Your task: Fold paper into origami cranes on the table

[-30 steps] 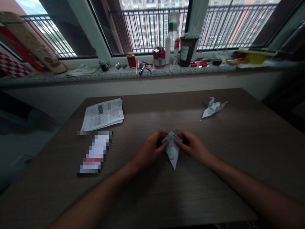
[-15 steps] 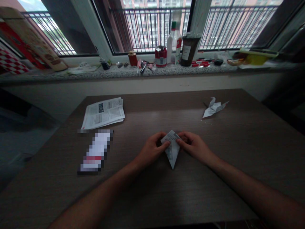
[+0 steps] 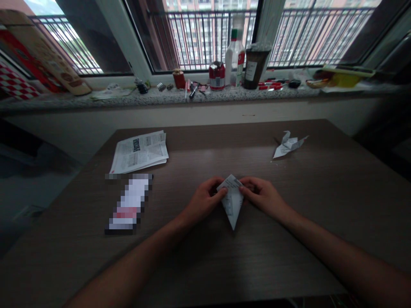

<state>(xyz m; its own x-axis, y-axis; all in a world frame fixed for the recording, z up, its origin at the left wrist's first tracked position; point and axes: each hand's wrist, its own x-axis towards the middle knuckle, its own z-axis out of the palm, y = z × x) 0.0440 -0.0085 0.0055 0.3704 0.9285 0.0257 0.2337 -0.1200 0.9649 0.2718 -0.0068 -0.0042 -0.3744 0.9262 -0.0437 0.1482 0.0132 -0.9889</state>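
A folded piece of printed paper, shaped like a narrow kite with its tip toward me, lies on the dark wooden table. My left hand pinches its upper left edge with curled fingers. My right hand pinches the upper right edge the same way. Both hands rest on the table on either side of the paper.
A finished folded paper figure sits at the back right of the table. A stack of printed sheets lies at the back left, with a blurred flat object in front of it. The windowsill holds a can, bottle, cup and small items.
The hands and the folded paper have barely shifted; the fingers stay pinched on its upper edges. The view steadied slightly.
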